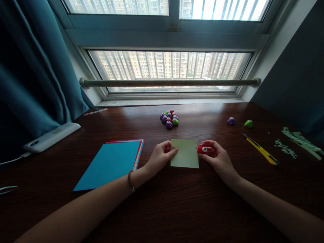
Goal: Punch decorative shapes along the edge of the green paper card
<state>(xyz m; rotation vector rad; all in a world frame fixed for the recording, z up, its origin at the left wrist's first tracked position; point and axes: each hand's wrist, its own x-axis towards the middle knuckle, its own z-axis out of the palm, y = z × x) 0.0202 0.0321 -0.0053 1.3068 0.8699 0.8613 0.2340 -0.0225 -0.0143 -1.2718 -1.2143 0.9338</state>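
Note:
My left hand [160, 156] pinches the left edge of a pale green sheet of paper [184, 156], thumb on top. Small punched holes show near the sheet's upper right edge. At that right edge my right hand [220, 158] grips a small red craft punch [201, 149] with a white round top between thumb and fingers. The punch meets the paper's edge; whether its slot is around the paper, I cannot tell. Beyond the paper stands a cluster of purple, red and green craft punches [169, 118]. A purple punch [230, 121] and a green punch [248, 124] stand apart at the right.
A yellow utility knife [262, 149] lies right of my right hand, near tiny paper cut-outs [285, 149] and green paper strips [302, 141]. Left of my left hand lies a stack of coloured paper, blue on top [108, 165]. A white power strip [52, 137] sits by the curtain.

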